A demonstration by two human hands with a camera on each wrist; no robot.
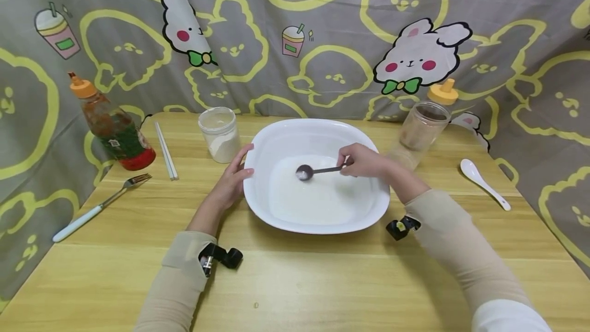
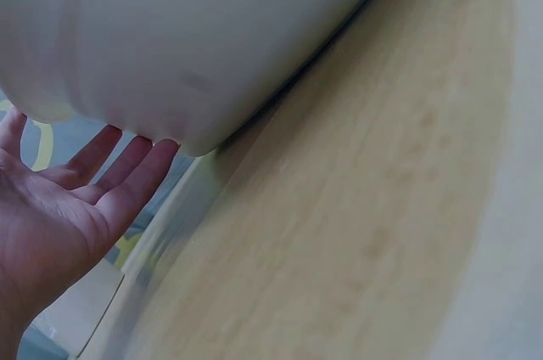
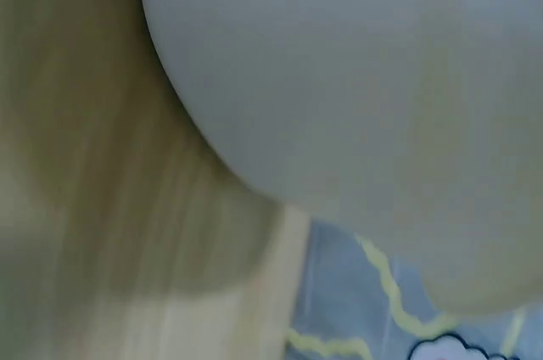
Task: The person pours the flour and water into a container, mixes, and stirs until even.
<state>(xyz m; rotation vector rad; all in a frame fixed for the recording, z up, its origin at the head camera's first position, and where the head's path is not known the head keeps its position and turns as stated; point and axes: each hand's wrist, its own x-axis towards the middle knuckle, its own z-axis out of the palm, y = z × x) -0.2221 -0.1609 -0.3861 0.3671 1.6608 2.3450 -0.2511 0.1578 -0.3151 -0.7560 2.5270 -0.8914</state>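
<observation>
A white basin (image 1: 318,226) sits mid-table, a whitish liquid (image 1: 318,199) covering its bottom. My left hand (image 1: 232,181) holds the basin's left rim, thumb over the edge. In the left wrist view, that hand's fingers (image 2: 136,177) press against the outer wall. Over the basin, my right hand (image 1: 364,160) pinches the handle of a small dark measuring spoon (image 1: 305,172). Some white stuff shows in its bowl; whether the spoon touches the liquid is unclear. The right wrist view catches only the basin's outer wall (image 3: 322,80), not the hand.
Behind my left hand stands a jar of white powder (image 1: 221,137). Farther left are chopsticks (image 1: 166,150), a fork (image 1: 103,206) and a sauce bottle (image 1: 115,127). On the right stand a clear jar (image 1: 424,124) and a yellow-capped bottle (image 1: 443,94), near a white spoon (image 1: 481,181).
</observation>
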